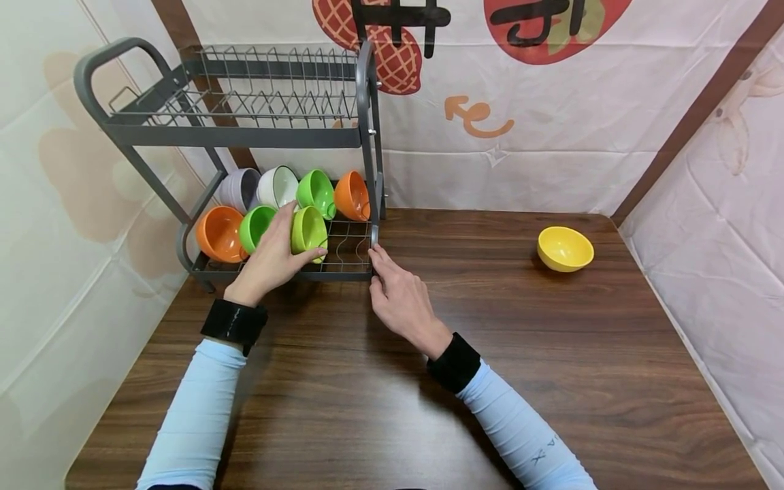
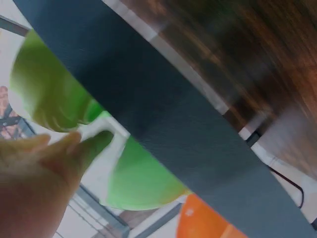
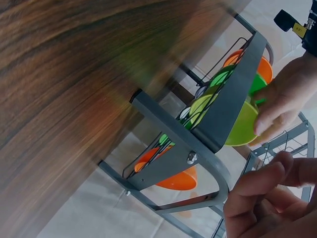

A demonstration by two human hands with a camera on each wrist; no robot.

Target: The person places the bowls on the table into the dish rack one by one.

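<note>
My left hand point(image 1: 273, 255) grips a yellow-green bowl point(image 1: 308, 230), which stands tilted on its side in the lower tier of a grey dish rack point(image 1: 239, 138); the thumb lies along the front of the bowl and the fingers go over its left side. Beside that hand are a green bowl point(image 1: 255, 228) and an orange bowl point(image 1: 220, 235) in the same front row. At the rack's lower front right corner, my right hand point(image 1: 403, 297) holds the frame, its fingers point(image 3: 247, 196) curled beside the grey post in the right wrist view.
Behind the front row stand a lilac bowl point(image 1: 237, 189), a white bowl point(image 1: 278, 186), another green bowl point(image 1: 316, 192) and a second orange bowl point(image 1: 352, 196). A yellow bowl point(image 1: 565, 249) sits upright at the right of the wooden table point(image 1: 490, 340). Printed cloth walls point(image 1: 551, 136) surround the table.
</note>
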